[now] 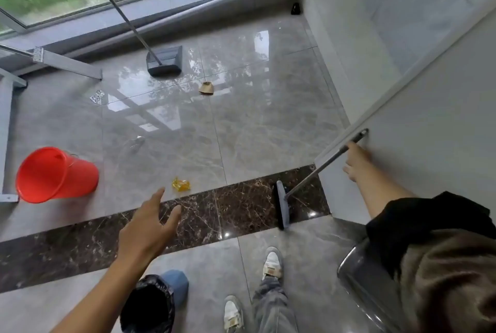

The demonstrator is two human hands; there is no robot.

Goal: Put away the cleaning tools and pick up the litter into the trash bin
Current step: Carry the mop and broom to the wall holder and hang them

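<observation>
My right hand [355, 162] grips the metal handle of a grey broom [283, 206], whose head rests on the dark floor strip by the wall corner. My left hand [147, 228] hangs open, fingers spread, above the floor a little short of a yellow wrapper [181, 184]. A brown paper scrap [206, 88] lies farther off, near a grey dustpan [165, 61] with a long handle leaning toward the window. A small patterned wrapper [97, 96] lies at the left. A blue trash bin [158, 300] with a black liner stands by my feet.
A red bucket [53, 174] lies on its side at the left, beside grey metal table legs [6, 131]. A white wall [429, 131] closes the right side. A dark shiny container [367, 287] sits at the lower right. A small black object [295, 8] stands in the far corner.
</observation>
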